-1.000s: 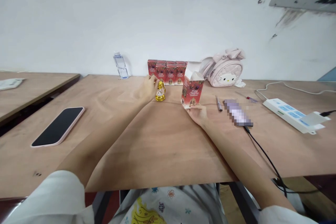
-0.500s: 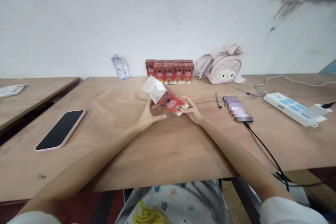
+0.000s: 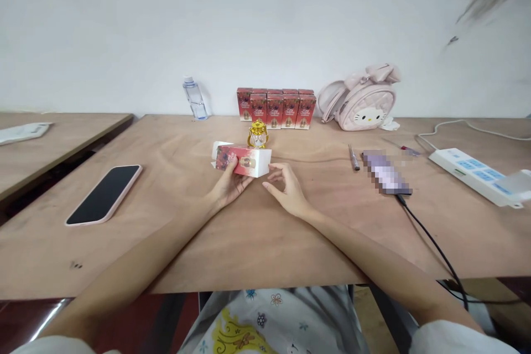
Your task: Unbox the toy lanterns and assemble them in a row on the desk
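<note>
My left hand (image 3: 230, 183) grips a red and white cardboard box (image 3: 238, 160), thumb on its printed front and fingers beneath. The box lies on its side in the air, white flaps sticking out at its left end and its white end facing right. My right hand (image 3: 286, 191) is just right of that white end, fingers curled and apart from the thumb, with nothing in it. Whether its fingertips touch the box I cannot tell. Behind the box stands a small gold lantern (image 3: 258, 134) with a clear body, its base partly hidden.
Red boxes (image 3: 274, 110) stand in rows by the wall, between a clear bottle (image 3: 194, 99) and a pink bag (image 3: 365, 102). A phone (image 3: 103, 194) lies left. To the right are a screwdriver (image 3: 354, 157), a second phone (image 3: 385, 172) on a cable and a power strip (image 3: 477, 176).
The box has turned so its flaps point left and its white end faces right. My left hand now holds it, while my right hand has let go. The lantern has come into fuller view.
</note>
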Motion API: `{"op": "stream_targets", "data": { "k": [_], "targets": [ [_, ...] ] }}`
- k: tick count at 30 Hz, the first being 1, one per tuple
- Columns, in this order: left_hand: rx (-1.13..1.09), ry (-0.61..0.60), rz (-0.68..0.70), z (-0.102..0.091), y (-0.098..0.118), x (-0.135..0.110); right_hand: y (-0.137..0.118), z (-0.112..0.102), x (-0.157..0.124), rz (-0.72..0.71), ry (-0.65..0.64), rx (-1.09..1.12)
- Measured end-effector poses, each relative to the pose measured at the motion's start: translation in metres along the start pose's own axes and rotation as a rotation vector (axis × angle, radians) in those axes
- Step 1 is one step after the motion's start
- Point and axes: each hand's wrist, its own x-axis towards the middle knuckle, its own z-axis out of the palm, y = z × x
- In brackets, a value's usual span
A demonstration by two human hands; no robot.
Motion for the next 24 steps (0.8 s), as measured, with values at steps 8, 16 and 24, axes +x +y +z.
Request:
{"op": "stream_targets", "data": {
  "k": [8,16,24],
  "targets": [
    [-0.05,-0.006,-0.025,0.004,-0.002,-0.002,-0.006,-0.006,0.003,-0.026,-0.004,-0.122],
    [-0.04,-0.023,-0.062,0.005,-0.002,-0.006,-0.006,-0.005,0.001,-0.059,0.032,-0.118],
    [-0.016,-0.03,-0.091,0.011,0.001,-0.011,0.001,-0.007,-0.001,-0.153,0.063,-0.243]
  ]
}}
